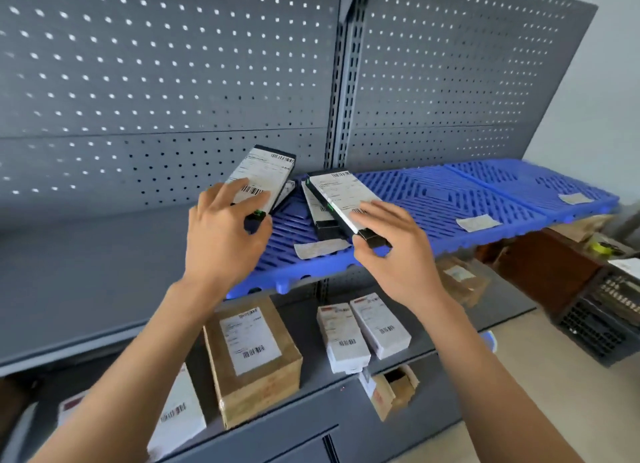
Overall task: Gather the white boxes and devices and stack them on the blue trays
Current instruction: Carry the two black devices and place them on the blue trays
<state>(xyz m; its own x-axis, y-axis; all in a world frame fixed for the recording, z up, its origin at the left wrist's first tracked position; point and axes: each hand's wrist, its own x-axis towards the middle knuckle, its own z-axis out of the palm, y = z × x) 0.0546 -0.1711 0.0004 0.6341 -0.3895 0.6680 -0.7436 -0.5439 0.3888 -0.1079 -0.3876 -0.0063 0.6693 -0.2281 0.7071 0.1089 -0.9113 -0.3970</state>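
Blue slatted trays [450,199] lie on the upper shelf. My left hand [225,234] grips a slim black device with a white label [263,175], tilted up above the trays' left end. My right hand [394,251] holds a second labelled black device [341,194] by its near end, over another device [320,213] that lies on the tray. Two white boxes [363,331] stand side by side on the lower shelf under the trays.
A brown carton with a white label [252,355] sits on the lower shelf, left of the white boxes. A white box [180,417] and an opened small carton [391,390] are lower down. Grey pegboard [173,82] backs the shelves. Paper slips [478,222] lie on the trays. Dark equipment [595,310] stands at right.
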